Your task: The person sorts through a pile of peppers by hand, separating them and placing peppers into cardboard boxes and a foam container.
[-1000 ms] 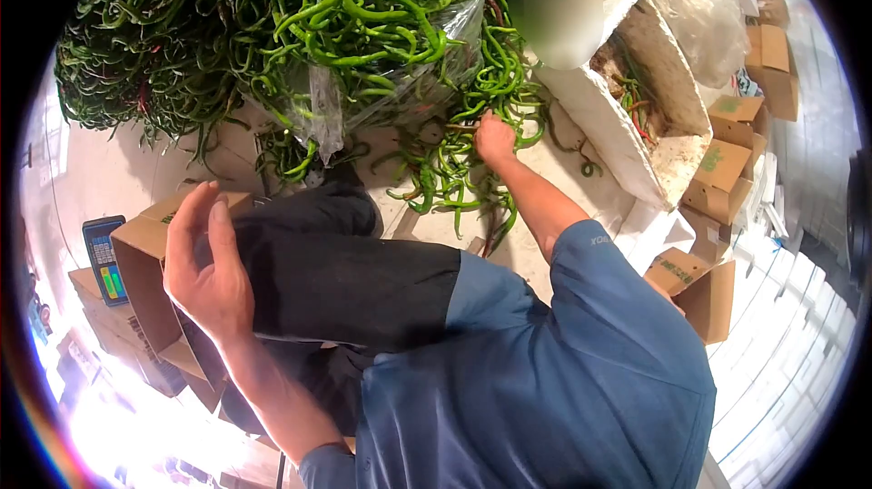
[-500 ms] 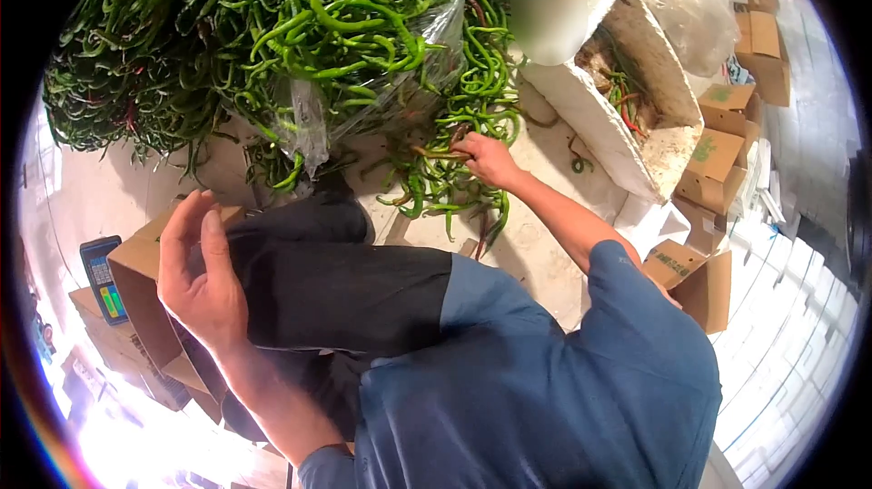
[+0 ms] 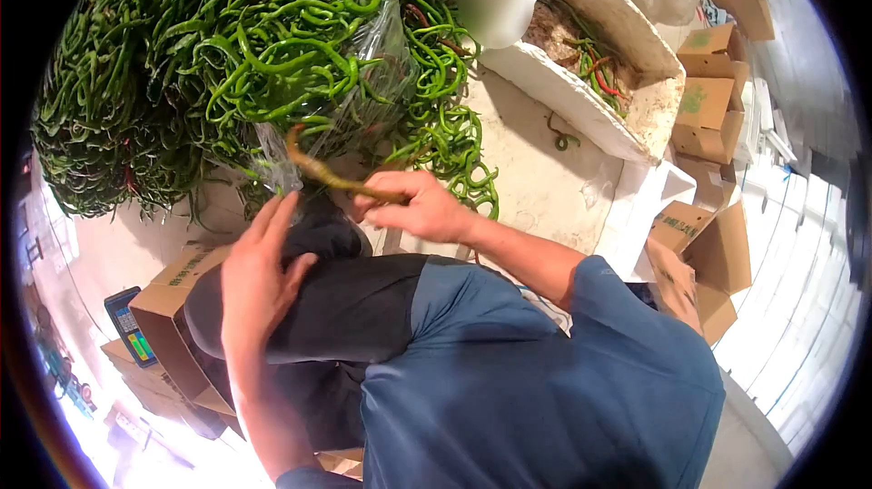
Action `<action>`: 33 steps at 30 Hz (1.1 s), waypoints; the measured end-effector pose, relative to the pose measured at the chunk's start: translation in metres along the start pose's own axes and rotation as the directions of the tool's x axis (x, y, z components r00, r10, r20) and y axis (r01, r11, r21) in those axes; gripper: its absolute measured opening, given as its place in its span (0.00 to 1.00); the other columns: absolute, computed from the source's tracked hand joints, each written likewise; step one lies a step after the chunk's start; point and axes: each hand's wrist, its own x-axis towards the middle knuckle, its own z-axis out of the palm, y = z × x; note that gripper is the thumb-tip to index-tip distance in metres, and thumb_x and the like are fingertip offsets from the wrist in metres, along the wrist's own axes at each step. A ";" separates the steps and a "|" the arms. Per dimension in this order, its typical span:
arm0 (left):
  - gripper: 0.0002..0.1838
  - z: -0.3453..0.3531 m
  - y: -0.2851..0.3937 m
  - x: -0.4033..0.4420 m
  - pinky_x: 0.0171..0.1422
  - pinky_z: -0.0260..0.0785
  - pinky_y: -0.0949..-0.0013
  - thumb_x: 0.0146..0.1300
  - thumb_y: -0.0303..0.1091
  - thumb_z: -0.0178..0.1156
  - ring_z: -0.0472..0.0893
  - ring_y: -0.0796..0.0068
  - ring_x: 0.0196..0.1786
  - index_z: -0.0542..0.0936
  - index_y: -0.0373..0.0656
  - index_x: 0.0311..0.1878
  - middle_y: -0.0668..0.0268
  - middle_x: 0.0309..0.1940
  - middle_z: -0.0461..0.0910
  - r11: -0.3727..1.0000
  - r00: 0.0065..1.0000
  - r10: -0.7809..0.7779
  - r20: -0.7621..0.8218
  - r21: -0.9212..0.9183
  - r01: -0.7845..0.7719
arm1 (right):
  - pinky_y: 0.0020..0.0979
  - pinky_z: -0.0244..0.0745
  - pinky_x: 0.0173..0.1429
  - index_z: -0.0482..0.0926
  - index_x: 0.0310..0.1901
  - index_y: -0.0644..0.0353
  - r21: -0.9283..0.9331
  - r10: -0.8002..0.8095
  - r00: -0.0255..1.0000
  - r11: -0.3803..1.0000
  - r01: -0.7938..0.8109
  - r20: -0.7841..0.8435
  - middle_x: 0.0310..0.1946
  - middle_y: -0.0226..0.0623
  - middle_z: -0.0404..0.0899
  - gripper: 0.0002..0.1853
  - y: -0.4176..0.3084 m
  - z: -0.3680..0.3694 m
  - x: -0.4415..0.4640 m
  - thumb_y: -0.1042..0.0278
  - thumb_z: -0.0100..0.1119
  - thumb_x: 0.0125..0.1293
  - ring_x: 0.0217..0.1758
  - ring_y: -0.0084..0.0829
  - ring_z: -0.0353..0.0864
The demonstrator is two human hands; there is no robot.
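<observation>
Here, gripping a curved brown-green pepper [image 3: 329, 177] endwise in right hand [image 3: 422, 207], apparently to expose its length, with left hand [image 3: 254, 282] unclenched.

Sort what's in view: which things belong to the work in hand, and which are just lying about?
Part of the work:
right hand, holding a brownish pepper
left hand, open
green pepper heap
probably the white box, with loose peppers inside

Seemingly just lying about:
keypad device at left
cardboard boxes at right
</observation>
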 end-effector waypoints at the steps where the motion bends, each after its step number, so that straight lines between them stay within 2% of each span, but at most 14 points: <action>1: 0.39 0.006 0.004 0.006 0.63 0.72 0.53 0.54 0.29 0.71 0.75 0.45 0.62 0.69 0.47 0.71 0.54 0.69 0.69 0.999 1.000 0.024 -0.002 -0.049 -0.024 | 0.25 0.73 0.46 0.84 0.42 0.65 0.023 -0.089 0.995 0.996 0.088 0.054 0.38 0.31 0.81 0.08 -0.006 0.010 0.002 0.75 0.65 0.63 0.41 0.20 0.78; 3: 0.33 0.011 0.009 0.013 0.63 0.73 0.57 0.56 0.24 0.68 0.77 0.50 0.63 0.73 0.47 0.67 0.53 0.72 0.66 0.989 0.999 0.027 0.026 -0.144 -0.023 | 0.26 0.73 0.48 0.84 0.42 0.65 0.076 -0.122 0.986 0.991 0.114 0.117 0.38 0.32 0.81 0.08 -0.025 0.027 0.004 0.75 0.65 0.63 0.43 0.21 0.78; 6: 0.22 0.029 -0.014 0.014 0.64 0.71 0.65 0.59 0.18 0.63 0.79 0.63 0.62 0.79 0.38 0.58 0.55 0.59 0.79 0.791 0.995 0.065 0.080 -0.612 -0.002 | 0.24 0.74 0.46 0.83 0.46 0.66 0.125 -0.124 0.977 0.987 0.103 0.173 0.41 0.33 0.82 0.08 -0.042 0.041 0.007 0.79 0.62 0.65 0.42 0.21 0.80; 9: 0.22 0.023 -0.027 0.009 0.58 0.70 0.70 0.60 0.16 0.57 0.80 0.69 0.51 0.81 0.43 0.57 0.54 0.48 0.81 0.846 0.968 -0.006 0.249 -0.516 0.138 | 0.23 0.74 0.42 0.83 0.46 0.65 0.185 0.030 0.977 0.980 -0.070 0.209 0.35 0.28 0.81 0.08 -0.054 0.047 0.017 0.75 0.62 0.68 0.36 0.17 0.79; 10: 0.18 0.023 -0.024 0.008 0.56 0.69 0.71 0.63 0.18 0.57 0.79 0.71 0.46 0.81 0.41 0.55 0.58 0.39 0.82 0.757 0.983 0.065 0.170 -0.650 0.062 | 0.22 0.74 0.40 0.83 0.47 0.65 0.121 0.111 0.979 0.984 -0.133 0.173 0.33 0.27 0.83 0.08 -0.055 0.044 0.026 0.72 0.62 0.69 0.34 0.16 0.79; 11: 0.12 0.020 -0.017 0.008 0.57 0.69 0.71 0.67 0.22 0.58 0.79 0.74 0.47 0.81 0.40 0.53 0.61 0.42 0.83 0.758 0.987 -0.118 0.112 -0.631 0.163 | 0.21 0.75 0.35 0.83 0.48 0.65 0.118 0.172 0.979 0.976 -0.184 0.107 0.33 0.30 0.84 0.10 -0.063 0.036 0.034 0.70 0.61 0.70 0.31 0.16 0.79; 13: 0.11 0.011 -0.021 0.009 0.58 0.70 0.70 0.69 0.27 0.59 0.80 0.75 0.48 0.81 0.39 0.53 0.64 0.44 0.83 0.690 0.981 -0.193 0.005 -0.710 0.140 | 0.21 0.72 0.29 0.83 0.50 0.66 0.060 0.129 0.984 0.991 -0.122 -0.122 0.32 0.32 0.84 0.12 -0.058 0.008 0.049 0.67 0.59 0.72 0.26 0.17 0.78; 19: 0.12 -0.002 -0.036 0.004 0.57 0.73 0.68 0.74 0.33 0.57 0.81 0.73 0.49 0.78 0.34 0.51 0.61 0.47 0.84 0.471 0.908 -0.366 -0.203 -0.882 -0.007 | 0.23 0.64 0.28 0.79 0.50 0.66 0.213 0.236 0.917 0.962 -0.172 -0.321 0.25 0.27 0.75 0.12 0.031 -0.095 0.052 0.69 0.61 0.69 0.24 0.19 0.71; 22: 0.14 -0.003 -0.049 -0.003 0.58 0.73 0.64 0.77 0.40 0.54 0.81 0.71 0.50 0.77 0.37 0.53 0.61 0.48 0.84 0.571 0.839 -0.427 -0.339 -0.820 -0.041 | 0.22 0.65 0.28 0.84 0.45 0.65 -0.109 0.264 0.921 0.946 -0.306 -0.287 0.26 0.29 0.78 0.12 0.067 -0.093 0.024 0.67 0.64 0.65 0.24 0.17 0.72; 23: 0.15 0.000 -0.049 -0.004 0.59 0.72 0.62 0.78 0.41 0.52 0.82 0.67 0.52 0.77 0.37 0.51 0.58 0.46 0.83 0.489 0.786 -0.471 -0.401 -0.860 -0.146 | 0.25 0.70 0.33 0.84 0.46 0.66 -0.224 0.303 0.920 0.906 -0.359 -0.250 0.30 0.30 0.81 0.13 0.067 -0.082 0.013 0.65 0.65 0.65 0.29 0.20 0.76; 26: 0.16 0.001 -0.055 -0.012 0.59 0.72 0.61 0.79 0.41 0.50 0.83 0.65 0.47 0.76 0.36 0.48 0.55 0.41 0.84 0.363 0.699 -0.540 -0.468 -0.880 -0.308 | 0.33 0.77 0.46 0.84 0.49 0.61 -0.506 0.168 0.969 0.829 -0.240 -0.183 0.36 0.38 0.85 0.14 0.131 -0.062 -0.012 0.65 0.63 0.64 0.39 0.34 0.83; 28: 0.17 -0.001 -0.055 -0.020 0.58 0.72 0.60 0.79 0.42 0.49 0.83 0.64 0.44 0.76 0.36 0.49 0.56 0.36 0.83 0.374 0.644 -0.612 -0.460 -0.885 -0.277 | 0.38 0.78 0.50 0.85 0.49 0.56 -0.692 0.146 0.973 0.685 -0.230 -0.179 0.40 0.45 0.83 0.14 0.181 -0.055 -0.027 0.66 0.60 0.62 0.44 0.45 0.84; 29: 0.17 -0.001 -0.055 -0.023 0.58 0.73 0.60 0.79 0.42 0.49 0.83 0.64 0.43 0.77 0.36 0.49 0.57 0.34 0.83 0.381 0.607 -0.652 -0.455 -0.888 -0.257 | 0.40 0.79 0.49 0.84 0.48 0.55 -0.816 0.054 0.992 0.564 -0.127 -0.117 0.40 0.42 0.82 0.14 0.201 -0.052 -0.035 0.66 0.58 0.61 0.45 0.45 0.83; 33: 0.18 0.002 -0.069 -0.038 0.55 0.74 0.58 0.79 0.43 0.49 0.83 0.63 0.41 0.77 0.35 0.49 0.58 0.34 0.82 0.307 0.637 -0.629 -0.446 -0.895 -0.324 | 0.44 0.79 0.44 0.80 0.41 0.58 -0.942 0.139 0.988 0.335 0.015 0.065 0.35 0.43 0.78 0.10 0.256 -0.040 -0.053 0.67 0.60 0.59 0.40 0.46 0.83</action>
